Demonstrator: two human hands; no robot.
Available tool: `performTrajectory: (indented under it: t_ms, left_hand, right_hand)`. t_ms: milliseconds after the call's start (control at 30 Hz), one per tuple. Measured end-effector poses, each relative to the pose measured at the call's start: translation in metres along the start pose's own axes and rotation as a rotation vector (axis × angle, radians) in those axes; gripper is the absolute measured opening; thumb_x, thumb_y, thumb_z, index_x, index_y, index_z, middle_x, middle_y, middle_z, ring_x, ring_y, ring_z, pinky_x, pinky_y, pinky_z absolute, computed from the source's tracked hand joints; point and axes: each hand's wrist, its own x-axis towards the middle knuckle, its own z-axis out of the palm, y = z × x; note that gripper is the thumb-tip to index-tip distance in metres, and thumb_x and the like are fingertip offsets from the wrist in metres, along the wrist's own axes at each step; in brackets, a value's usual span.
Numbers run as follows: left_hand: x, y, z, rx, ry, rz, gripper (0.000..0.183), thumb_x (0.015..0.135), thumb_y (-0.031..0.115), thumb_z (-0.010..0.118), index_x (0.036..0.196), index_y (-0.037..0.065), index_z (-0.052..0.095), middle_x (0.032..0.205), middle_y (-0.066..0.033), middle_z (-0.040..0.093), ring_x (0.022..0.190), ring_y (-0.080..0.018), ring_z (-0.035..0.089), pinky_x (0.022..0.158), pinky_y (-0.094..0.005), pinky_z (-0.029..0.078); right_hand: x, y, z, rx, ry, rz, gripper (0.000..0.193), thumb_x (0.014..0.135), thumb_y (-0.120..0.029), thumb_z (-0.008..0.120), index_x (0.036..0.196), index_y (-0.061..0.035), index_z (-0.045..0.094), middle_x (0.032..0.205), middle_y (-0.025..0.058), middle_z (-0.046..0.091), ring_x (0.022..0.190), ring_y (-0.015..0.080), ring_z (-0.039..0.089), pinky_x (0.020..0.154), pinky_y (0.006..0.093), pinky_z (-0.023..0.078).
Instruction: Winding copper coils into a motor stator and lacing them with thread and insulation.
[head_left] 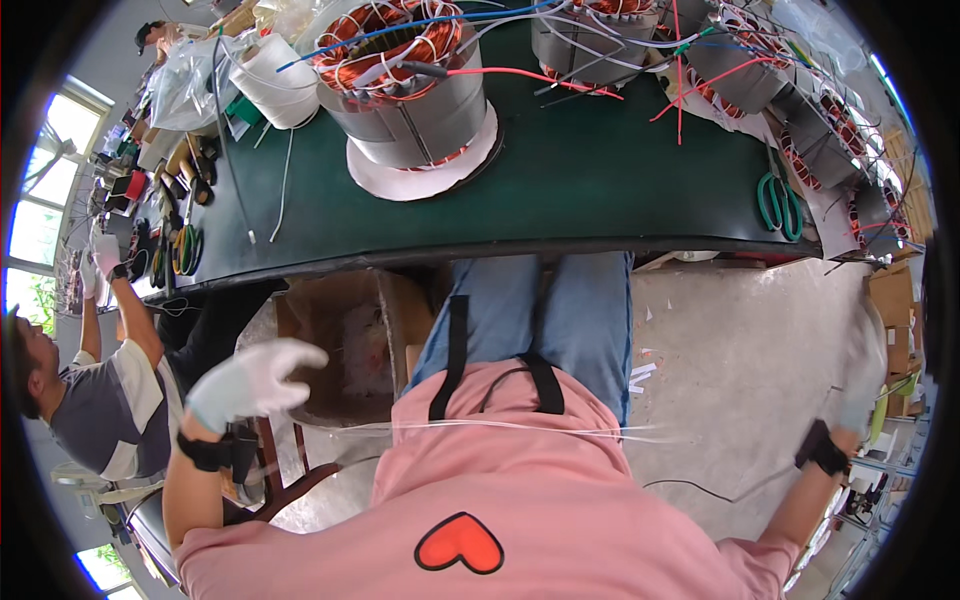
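A few thin white strands (560, 431) are stretched across the front of a pink shirt (520, 480), in front of the near edge of the green-topped table (590, 190) and apart from it. Their long axis is laid from left to right, roughly along that edge; the right-hand ends are fanned slightly and blurred.

The left hand (262, 378), gloved in white, is held in front of the table's left part, with thumb and fingers parted and loosely curved; nothing is seen in its grasp. The right hand (862, 365) is held out beyond the table's right end and is so blurred that neither its opening nor any hold can be told.

Below the table's near edge, near the left hand, an open cardboard box (405, 325) is seen, with pale scraps (365, 345) in it. More paper scraps (642, 375) are strewn on the floor in front of the table.

On the table, left of its middle, a steel stator (405, 125) is stood upright on a white disc (395, 185); copper windings are packed inside its top, and a red lead is pointed rightward. Farther left on the table are placed a white spool (275, 85) and a clear plastic bag (185, 90), whose contents cannot be told. Green-handled scissors (778, 205) are laid near the table's right end, handles toward the near edge.
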Motion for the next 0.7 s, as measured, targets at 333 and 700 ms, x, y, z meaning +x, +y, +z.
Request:
performTrajectory:
  t_ms: [333, 700]
  left_hand:
    - [0.031, 0.128, -0.181, 0.392, 0.943, 0.804, 0.025, 0.102, 0.016, 0.051, 0.111, 0.000, 0.067, 0.108, -0.0094, 0.069, 0.105, -0.0179, 0.064, 0.096, -0.0280, 0.046]
    - [0.153, 0.183, -0.235, 0.808, 0.230, 0.730, 0.027, 0.092, 0.017, 0.066, 0.110, -0.003, 0.066, 0.085, -0.0141, 0.067, 0.079, -0.0215, 0.064, 0.081, -0.0335, 0.050]
  right_hand:
    - [-0.057, -0.316, 0.347, 0.857, -1.228, 0.244, 0.035, 0.105, -0.025, 0.044, 0.121, 0.0003, 0.061, 0.062, 0.0041, 0.063, 0.047, 0.0075, 0.054, 0.045, 0.0221, 0.042]
    - [-0.040, -0.358, 0.396, 1.218, -1.162, 0.509, 0.038, 0.102, -0.031, 0.052, 0.116, 0.0028, 0.059, 0.065, 0.0077, 0.065, 0.048, 0.0105, 0.058, 0.044, 0.0229, 0.043]
